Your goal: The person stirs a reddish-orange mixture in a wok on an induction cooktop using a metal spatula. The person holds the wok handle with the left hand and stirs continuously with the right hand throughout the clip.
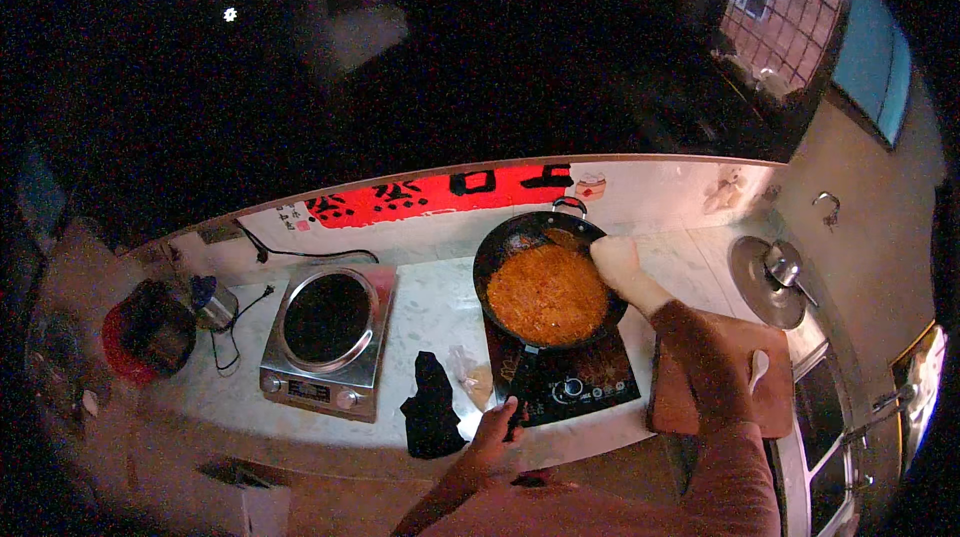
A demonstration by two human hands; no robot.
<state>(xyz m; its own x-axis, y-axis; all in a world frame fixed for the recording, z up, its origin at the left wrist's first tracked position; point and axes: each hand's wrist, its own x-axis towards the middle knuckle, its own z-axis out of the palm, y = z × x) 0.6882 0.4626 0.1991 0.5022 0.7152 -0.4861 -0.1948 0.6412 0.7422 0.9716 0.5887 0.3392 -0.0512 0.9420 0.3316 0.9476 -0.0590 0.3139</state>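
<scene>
A black wok (484,255) stands on a black induction cooktop (600,368), its small loop handle at the far side. Orange-red, finely broken food (547,293) covers much of its inside. My left hand (499,428) grips the long black handle (525,379), which points towards me. Over the wok's right rim, my right hand (619,264) is closed around what seems to be a brown spatula (564,238). The spatula's head rests at the food's upper edge, and most of its handle is hidden by my fist.
Left of the wok are a black cloth-like item (431,409), a clear plastic bag (471,375), a steel-framed electric cooker (326,323) and a red container (124,342). On the right lie a wooden cutting board (720,379), a pale spoon (759,368) and a metal lid (750,289) with a ladle (784,263).
</scene>
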